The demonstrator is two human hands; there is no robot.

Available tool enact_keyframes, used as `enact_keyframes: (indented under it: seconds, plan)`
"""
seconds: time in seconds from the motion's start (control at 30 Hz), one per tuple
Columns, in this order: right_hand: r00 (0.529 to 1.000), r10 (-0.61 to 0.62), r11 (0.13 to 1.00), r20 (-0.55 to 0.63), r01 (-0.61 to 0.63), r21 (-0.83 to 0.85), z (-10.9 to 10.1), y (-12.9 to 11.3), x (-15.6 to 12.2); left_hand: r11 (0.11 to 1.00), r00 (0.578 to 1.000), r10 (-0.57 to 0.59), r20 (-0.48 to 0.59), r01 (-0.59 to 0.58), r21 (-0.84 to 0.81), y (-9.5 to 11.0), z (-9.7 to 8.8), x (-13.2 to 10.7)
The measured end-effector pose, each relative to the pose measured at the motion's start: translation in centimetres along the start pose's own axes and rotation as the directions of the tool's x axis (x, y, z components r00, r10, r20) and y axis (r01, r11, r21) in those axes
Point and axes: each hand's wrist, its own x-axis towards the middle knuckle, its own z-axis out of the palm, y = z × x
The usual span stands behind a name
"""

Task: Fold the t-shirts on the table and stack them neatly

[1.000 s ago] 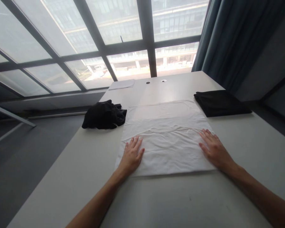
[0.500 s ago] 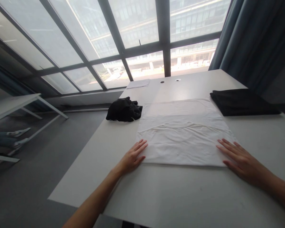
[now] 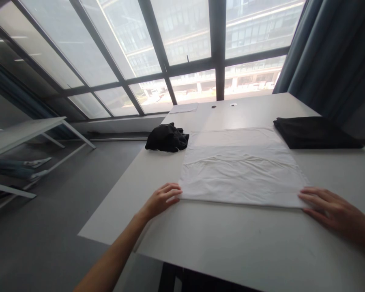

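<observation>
A folded white garment [image 3: 240, 174] lies spread on the white table in front of me, with wrinkles and a wavy layer edge across its middle. I cannot tell its exact kind. My left hand [image 3: 162, 202] is at its near left corner, fingers curled and thumb close below them on the cloth's edge. At the near right corner, my right hand [image 3: 334, 209] has its fingers over the edge and its thumb just below. Both hands appear closed on the corners, though the cloth between the fingertips is mostly hidden.
A crumpled black cloth [image 3: 167, 138] sits left of the garment, near the table's left edge. Folded black fabric [image 3: 318, 133] lies on the right. Paper sheets [image 3: 184, 108] rest at the far end of the white table [image 3: 231, 239]. Another table [image 3: 27, 132] and a person's legs [image 3: 13, 167] are at left.
Both hands have moved outward from lying flat on the garment to its near corners, and their fingers have closed in. The view has shifted slightly left.
</observation>
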Motion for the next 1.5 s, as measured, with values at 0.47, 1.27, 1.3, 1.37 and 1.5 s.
enact_keyframes:
  seconds: [0.47,1.27,1.3,1.37,1.5]
  plan:
    - [0.998,0.033,0.976,-0.049,-0.043,-0.212,-1.4,-3.0,0.0,0.972,0.995,0.096,0.026,-0.099,0.212,-0.6,1.1,0.1]
    - [0.995,-0.101,0.989,-0.025,0.098,-0.110,-2.8,-1.6,0.2,0.985,0.989,0.070,-0.133,-0.047,0.166,-1.8,1.4,0.5]
    - [0.994,-0.105,0.989,-0.024,0.102,-0.109,-2.9,-1.7,0.1,0.985,0.989,0.073,-0.130,-0.051,0.164,-1.6,1.2,0.6]
    - [0.993,-0.108,0.989,-0.041,0.104,-0.105,-3.2,-1.9,0.0,0.988,0.989,0.083,-0.120,-0.066,0.143,-1.2,0.8,0.8]
    - [0.987,-0.111,0.990,-0.116,0.099,-0.103,-4.2,-2.9,0.0,0.996,0.986,0.058,-0.156,-0.047,0.071,-0.5,0.1,0.5]
